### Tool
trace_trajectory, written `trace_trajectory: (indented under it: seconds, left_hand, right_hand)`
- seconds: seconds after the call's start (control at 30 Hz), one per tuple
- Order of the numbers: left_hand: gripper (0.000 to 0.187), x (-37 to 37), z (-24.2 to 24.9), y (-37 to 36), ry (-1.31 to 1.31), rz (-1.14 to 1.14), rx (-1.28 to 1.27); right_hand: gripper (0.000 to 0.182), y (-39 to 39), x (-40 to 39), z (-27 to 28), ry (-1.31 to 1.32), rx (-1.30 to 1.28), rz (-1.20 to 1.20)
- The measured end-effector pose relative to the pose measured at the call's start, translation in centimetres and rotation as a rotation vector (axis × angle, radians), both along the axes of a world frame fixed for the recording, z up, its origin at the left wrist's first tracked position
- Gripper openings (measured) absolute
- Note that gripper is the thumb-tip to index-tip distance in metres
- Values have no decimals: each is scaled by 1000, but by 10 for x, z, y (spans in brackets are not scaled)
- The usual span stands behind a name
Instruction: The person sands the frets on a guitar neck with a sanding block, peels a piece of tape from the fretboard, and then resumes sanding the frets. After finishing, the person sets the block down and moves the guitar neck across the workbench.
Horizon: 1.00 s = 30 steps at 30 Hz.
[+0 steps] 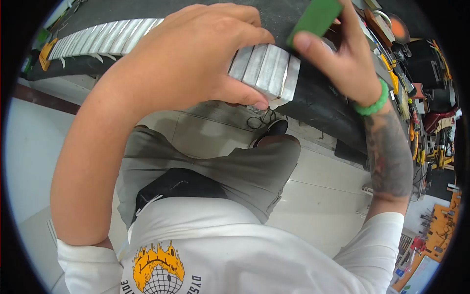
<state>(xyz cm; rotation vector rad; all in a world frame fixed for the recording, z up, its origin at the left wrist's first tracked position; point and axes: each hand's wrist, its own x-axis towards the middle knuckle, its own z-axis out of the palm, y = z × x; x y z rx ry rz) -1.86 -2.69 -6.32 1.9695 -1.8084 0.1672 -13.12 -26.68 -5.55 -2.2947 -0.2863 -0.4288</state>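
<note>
A long row of silver-grey metal blocks, packed side by side, lies along the front edge of the dark-covered bench. My left hand reaches over the row near its right end. Its thumb presses on the near side, and its fingers curl over the top and far side. In my right hand, just beyond that end, a flat green rectangular block is pinched between thumb and fingers. The green block is tilted above the bench top, and part of it is cut off by the frame's upper edge.
A yellow tool stands at the row's far left end. The dark bench surface extends behind. Tools and containers crowd the right side, with an orange tool board lower down. My legs are below the bench edge.
</note>
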Motion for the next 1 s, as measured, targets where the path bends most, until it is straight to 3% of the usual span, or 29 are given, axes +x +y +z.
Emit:
trace_trajectory:
  seconds: [0.03,0.1,0.17,0.23,0.3,0.33,0.37,0.43,0.5,0.57,0.6,0.63,0.73,0.87,0.97,1.0]
  left_hand:
    - [72,2,-3,0,-9,-6,-4]
    - [71,8,-10,1,3,-23,-56]
    - [70,9,-11,-1,5,-33,-60]
    - [69,8,-8,-2,-4,-43,-52]
    - [69,5,-4,-2,-1,-28,-40]
    - [69,5,-3,-3,-15,-45,-27]
    - [69,4,-3,-4,-14,-38,-30]
    - [70,4,-1,-5,-28,-53,-23]
    - [71,4,-1,-3,-10,-34,-16]
    - [70,4,0,-3,-3,-52,9]
    - [71,4,-1,-3,-4,-50,-2]
    - [71,4,-1,-4,-6,-45,-15]
    - [74,2,-1,-5,-17,-33,-11]
    - [76,3,1,-5,-33,-25,14]
    - [77,2,2,-7,-19,-18,25]
    - [77,2,2,-6,-27,-17,24]
  right_hand:
    - [74,10,4,6,-11,170,37]
    - [75,49,2,17,-320,-7,-243]
    - [77,-25,5,33,-312,-338,-66]
    - [80,-34,7,48,-391,-431,-91]
    - [78,-30,-11,62,-39,-733,-516]
    - [77,-49,-5,60,6,-863,-584]
    - [77,-61,-2,50,3,-847,-605]
    - [74,-62,1,36,-292,-1039,-812]
    - [74,-44,-24,47,-343,-1010,-871]
    - [67,-21,-50,73,200,-804,-683]
    - [71,-95,-47,31,-49,-854,-726]
    - [71,-101,-58,26,-52,-842,-741]
    - [82,-72,-81,24,374,-849,-769]
    - [85,-72,-82,19,320,-813,-742]
    - [83,-85,-73,37,608,-496,-800]
    - [81,-89,-74,29,428,-671,-719]
